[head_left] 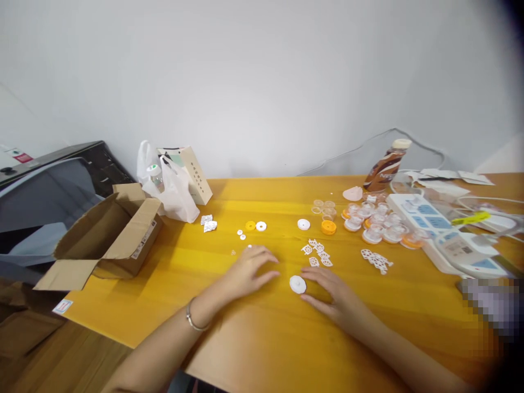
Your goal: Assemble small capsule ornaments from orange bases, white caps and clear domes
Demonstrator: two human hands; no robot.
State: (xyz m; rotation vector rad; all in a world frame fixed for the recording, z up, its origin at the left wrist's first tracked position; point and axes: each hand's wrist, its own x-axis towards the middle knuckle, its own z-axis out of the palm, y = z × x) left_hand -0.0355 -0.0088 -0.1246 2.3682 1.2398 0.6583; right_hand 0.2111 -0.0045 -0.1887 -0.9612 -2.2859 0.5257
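Note:
My left hand rests flat on the yellow table, fingers spread, holding nothing; a bracelet sits on its wrist. My right hand also lies flat, its fingertips touching a white round disc. Just beyond the hands lie several small white lattice pieces and more of them to the right. Further back sit a white ring, a yellow ring, another white ring and an orange cap.
An open cardboard box stands at the table's left end beside a white plastic bag and a carton. Clear round parts, a brown bottle, a power strip and cables crowd the right. A wall rises behind.

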